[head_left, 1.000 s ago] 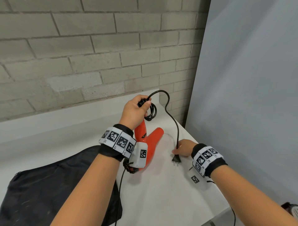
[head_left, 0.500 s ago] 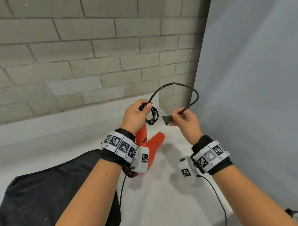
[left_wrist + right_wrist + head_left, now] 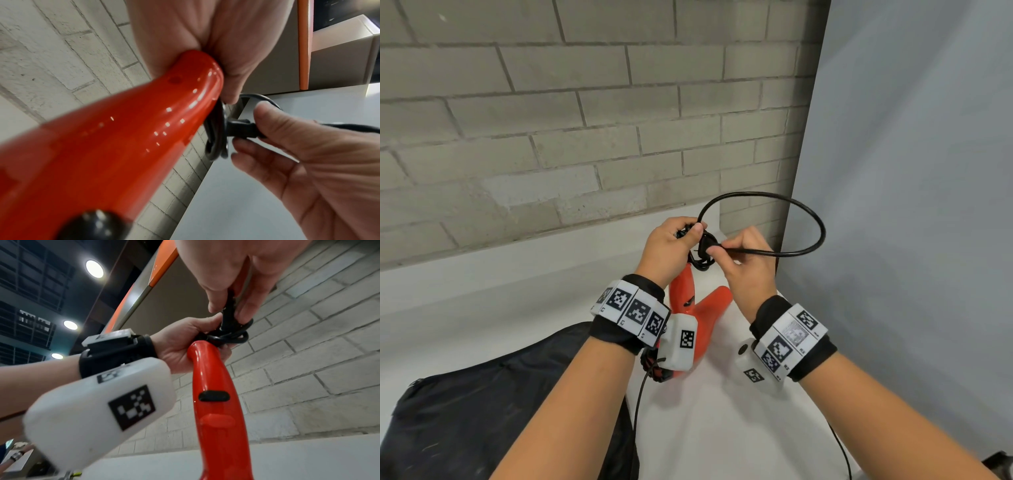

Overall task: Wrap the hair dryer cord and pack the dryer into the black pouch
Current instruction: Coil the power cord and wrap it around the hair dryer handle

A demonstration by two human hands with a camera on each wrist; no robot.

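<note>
The orange-red hair dryer [image 3: 703, 305] stands on the white table with its handle up. My left hand [image 3: 671, 246] grips the top of the handle [image 3: 205, 356] together with small coils of black cord [image 3: 232, 337]. My right hand [image 3: 743, 260] pinches the black plug [image 3: 239, 129] and holds it against the coils. A free loop of cord [image 3: 808, 219] arcs up and to the right of both hands. The black pouch [image 3: 482, 411] lies flat at the lower left, partly under my left forearm.
A grey brick wall [image 3: 551, 120] runs behind the table [image 3: 722, 428]. A pale blue-grey panel [image 3: 911, 205] closes off the right side close to my right hand. Thin black wrist-camera cables [image 3: 638, 404] hang over the table.
My right hand lifted the plug off the table and carried it up and left to the coils at the handle top. The free cord now forms a loop. The left hand kept its grip.
</note>
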